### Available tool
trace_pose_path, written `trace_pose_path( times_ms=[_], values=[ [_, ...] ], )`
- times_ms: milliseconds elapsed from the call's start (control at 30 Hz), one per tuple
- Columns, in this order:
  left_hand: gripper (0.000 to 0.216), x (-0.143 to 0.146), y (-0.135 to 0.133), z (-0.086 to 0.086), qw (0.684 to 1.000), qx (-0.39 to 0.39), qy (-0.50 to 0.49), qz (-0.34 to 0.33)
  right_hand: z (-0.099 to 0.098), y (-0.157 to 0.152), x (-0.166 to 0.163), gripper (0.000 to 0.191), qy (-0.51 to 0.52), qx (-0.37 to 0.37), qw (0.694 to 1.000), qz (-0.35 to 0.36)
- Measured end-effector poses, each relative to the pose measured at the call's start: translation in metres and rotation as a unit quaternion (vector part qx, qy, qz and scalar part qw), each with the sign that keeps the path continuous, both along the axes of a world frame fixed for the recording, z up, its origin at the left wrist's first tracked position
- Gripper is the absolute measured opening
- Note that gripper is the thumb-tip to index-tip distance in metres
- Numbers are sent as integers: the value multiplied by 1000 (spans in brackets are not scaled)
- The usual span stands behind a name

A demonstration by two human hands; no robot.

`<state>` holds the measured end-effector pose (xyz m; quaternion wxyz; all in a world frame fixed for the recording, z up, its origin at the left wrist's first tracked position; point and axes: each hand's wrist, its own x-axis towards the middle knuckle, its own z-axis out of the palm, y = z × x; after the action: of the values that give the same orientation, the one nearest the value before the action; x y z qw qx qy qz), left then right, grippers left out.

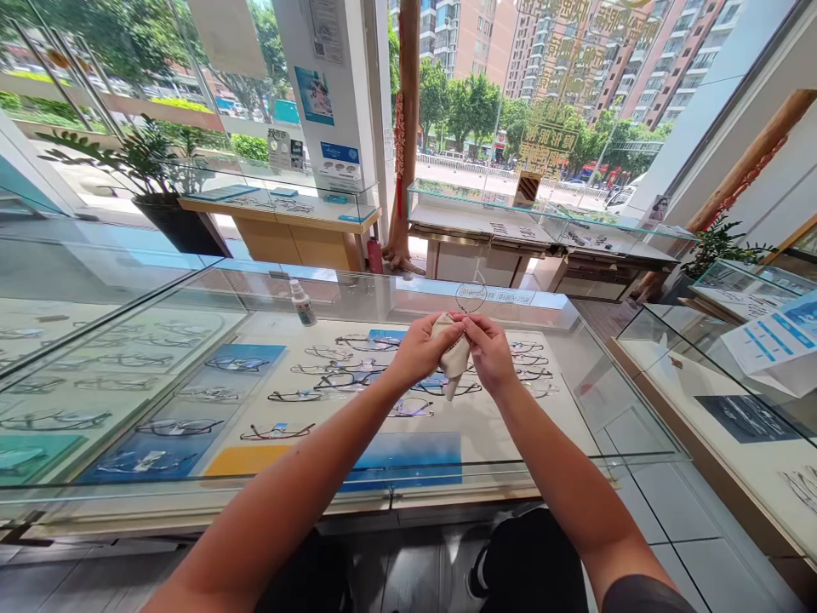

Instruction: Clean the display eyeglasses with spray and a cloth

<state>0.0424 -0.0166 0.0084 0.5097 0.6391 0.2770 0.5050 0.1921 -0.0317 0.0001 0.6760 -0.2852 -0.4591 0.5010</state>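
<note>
Above the glass display case (414,298), my two hands meet in front of me. My left hand (422,347) is closed on a cream cleaning cloth (454,359), which hangs down between the hands. Pinched in the fingers of my right hand (490,351) is a pair of thin-rimmed eyeglasses (471,296). One round lens stands up above the fingertips; the rest of the frame is hidden by the cloth and fingers. A small white spray bottle (302,304) stands upright on the glass top, left of my hands.
Rows of eyeglasses (354,379) lie inside the case under the glass. Another glass case (721,409) runs along the right, with a white and blue box (775,340) on it. Further cases (478,221) and a potted plant (175,217) stand by the windows.
</note>
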Motion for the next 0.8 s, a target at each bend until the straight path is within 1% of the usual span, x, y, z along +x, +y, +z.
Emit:
trace_pose_path(
  times_ms=[67, 133, 200, 367, 433, 500, 633, 700, 733, 800],
  values=[
    [64, 2, 1, -2, 1000, 4, -3, 31, -1, 0, -1, 32, -15, 3, 1000, 1],
    [67, 1, 2, -2, 1000, 2, 1, 29, -1, -1, 0, 32, -20, -2, 1000, -3],
    [68, -3, 3, 2, 1000, -6, 9, -2, 1, -3, 1, 33, -16, -10, 1000, -7],
    [61, -16, 2, 14, 991, -27, 35, -126, 8, -4, 7, 34, -7, -33, 999, -5],
    [61, -17, 1, 14, 988, -28, 36, -145, 8, -2, 8, 34, 2, -44, 999, -3],
    [64, -14, 1, 11, 992, -26, 30, -122, 5, -1, 5, 35, 11, -45, 999, -3],
    [58, -5, 1, 2, 1000, -11, 3, -18, -2, 1, -2, 35, 8, -20, 1000, -6],
    [58, -2, 1, -1, 1000, -7, -4, 16, -3, 0, -4, 35, 1, -12, 1000, -5],
    [60, -1, 2, -1, 1000, -9, -5, 22, -3, 0, -5, 35, -1, -11, 1000, -7],
    [65, 1, 2, 0, 1000, -22, -13, 8, -2, -3, -4, 34, -5, -12, 1000, -12]
  ],
)
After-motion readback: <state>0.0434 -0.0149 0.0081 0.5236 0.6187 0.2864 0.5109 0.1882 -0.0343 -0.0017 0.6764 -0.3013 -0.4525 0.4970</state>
